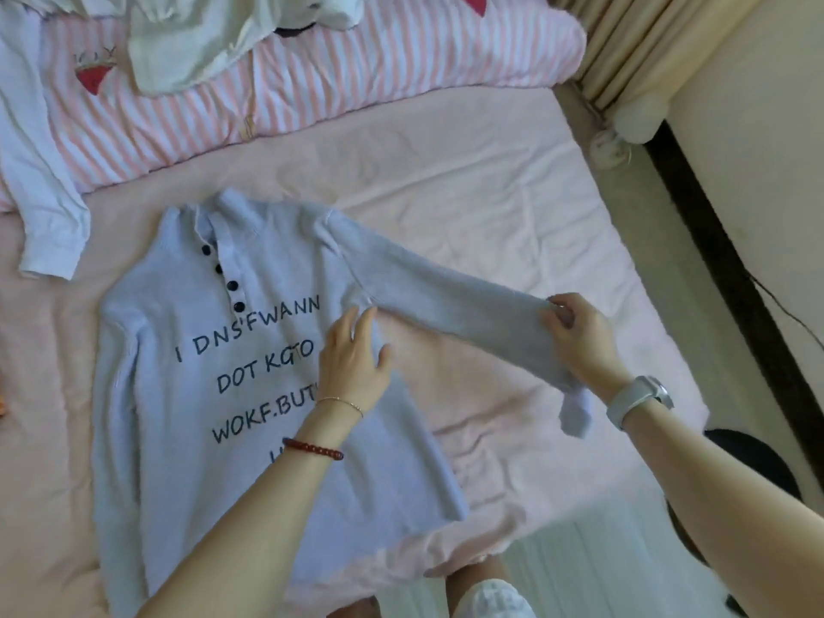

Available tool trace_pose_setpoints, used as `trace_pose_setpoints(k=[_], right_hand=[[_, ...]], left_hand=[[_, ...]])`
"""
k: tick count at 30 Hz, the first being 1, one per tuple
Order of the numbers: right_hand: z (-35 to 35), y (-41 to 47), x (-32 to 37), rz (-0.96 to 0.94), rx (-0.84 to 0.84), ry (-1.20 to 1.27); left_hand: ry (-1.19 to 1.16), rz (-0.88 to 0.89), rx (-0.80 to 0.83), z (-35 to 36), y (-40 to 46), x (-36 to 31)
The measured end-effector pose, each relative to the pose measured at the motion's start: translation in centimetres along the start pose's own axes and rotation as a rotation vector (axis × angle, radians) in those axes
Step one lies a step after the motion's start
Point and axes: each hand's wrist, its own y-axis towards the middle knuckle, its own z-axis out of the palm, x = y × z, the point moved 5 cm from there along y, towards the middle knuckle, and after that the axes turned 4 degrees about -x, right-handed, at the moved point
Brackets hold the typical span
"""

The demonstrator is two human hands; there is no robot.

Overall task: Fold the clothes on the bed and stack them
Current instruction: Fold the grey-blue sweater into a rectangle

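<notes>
Your right hand [579,336] pinches the sweater's sleeve [450,301] near its cuff, lifted off the bed and stretched out toward the right of the frame, while your left hand [356,354] lies spread and flat on the pale blue sweater [214,394], fingers straight, pressing just inside the armpit seam at the centre of the frame. Keep that flat hand where it is: it marks the fold line and stops the body from sliding on the pink sheet [468,180]. Bring the sleeve across the chest in one sweep, lay it level over the printed lettering, then smooth it from shoulder to cuff so the thick knit does not bunch. The cuff end droops below your wrist, so let it settle flat rather than tucked under. The sweater lies face up, collar toward the top of the frame, hem at the lower edge; its other sleeve seems to run down the left side of the body, though the knit blurs there and I cannot be sure. No basket, box or drawer shows anywhere in view, and no finished stack either. More clothes wait unfolded: a white shirt [40,162] at the upper left and a pale crumpled garment [187,42] heaped on the pink striped quilt [356,78] along the top.
</notes>
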Motion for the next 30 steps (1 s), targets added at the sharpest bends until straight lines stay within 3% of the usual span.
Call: trace_pose_setpoints(k=[5, 9, 12, 15, 18, 20, 25, 28, 30], right_hand=[[-4.4, 11.3, 1.7, -0.241, -0.136, -0.305], [-3.5, 14.5, -1.7, -0.049, -0.214, -0.365], [-0.6, 12.7, -5.8, 0.189, -0.156, -0.014], [3.1, 10.3, -8.7, 0.599, -0.003, 0.492], [4.3, 10.7, -8.6, 0.896, -0.054, 1.099], [4.2, 12.4, -8.2, 0.980, -0.094, 1.269], [2.5, 14.8, -6.8, 0.912, -0.088, 1.344], [-0.5, 13.9, -5.7, 0.719, -0.264, 1.202], [-2.0, 12.5, -3.7, 0.530, -0.302, 1.104]], left_hand=[[0.219, 0.054, 0.075, 2.4, 7.7, -4.3], [0.403, -0.006, 0.242, 5.8, 10.7, -5.0], [0.481, -0.068, 0.309, 7.8, 11.3, -4.9], [0.474, -0.083, 0.273, 9.0, 11.3, -4.9], [0.473, -0.049, 0.235, 9.1, 11.1, -4.9], [0.475, -0.042, 0.239, 9.0, 11.1, -4.9], [0.470, -0.095, 0.314, 8.8, 11.8, -5.4], [0.427, -0.147, 0.396, 8.2, 12.1, -5.9], [0.273, -0.173, 0.378, 6.8, 11.8, -6.5]])
